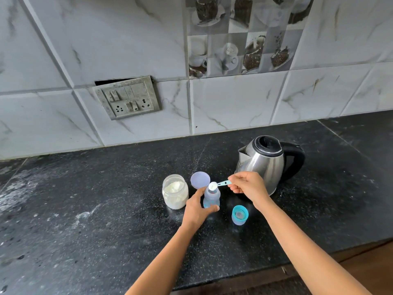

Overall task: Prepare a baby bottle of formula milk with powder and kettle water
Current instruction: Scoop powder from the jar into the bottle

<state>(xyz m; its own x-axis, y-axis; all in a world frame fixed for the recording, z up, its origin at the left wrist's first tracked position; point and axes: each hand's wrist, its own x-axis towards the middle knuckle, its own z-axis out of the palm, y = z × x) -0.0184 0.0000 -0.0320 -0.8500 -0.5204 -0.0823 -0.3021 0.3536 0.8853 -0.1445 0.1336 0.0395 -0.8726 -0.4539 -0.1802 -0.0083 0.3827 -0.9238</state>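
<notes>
The left hand [196,209] wraps its fingers round the bottle [211,199], and the right hand [249,186] pinches a scoop [219,184] of powder over the bottle's mouth. Dosing looks under way. Water from the kettle [265,162] behind the bottle seems still due, then the cap [239,215] to its right.

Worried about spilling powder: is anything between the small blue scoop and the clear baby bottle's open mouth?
Nothing visible. The small blue scoop, pinched by the right hand, hangs directly over the mouth of the clear baby bottle, held by the left hand.
</notes>
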